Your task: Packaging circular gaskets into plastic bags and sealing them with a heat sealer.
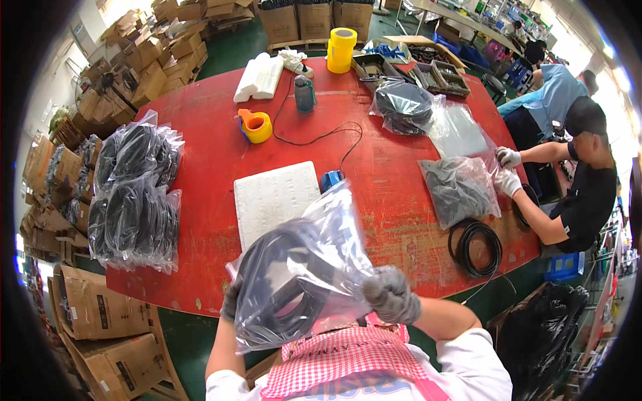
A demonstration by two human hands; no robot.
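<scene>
A clear plastic bag with a coiled black cable or hose inside is held up in front of my chest. My right hand, in a grey glove, is closed on the bag's right edge. At the bag's lower left side my left hand, also gloved, grips it; most of its fingers are hidden behind the plastic. Just beyond the bag, a white foam board lies on the red table. Against the board's right edge sits a small blue device with a dark cord.
Several bagged coils are stacked at the left. A yellow tape dispenser, a bottle and yellow tape rolls stand farther back. At the right, a co-worker's gloved hands touch a plastic bag near a loose black coil.
</scene>
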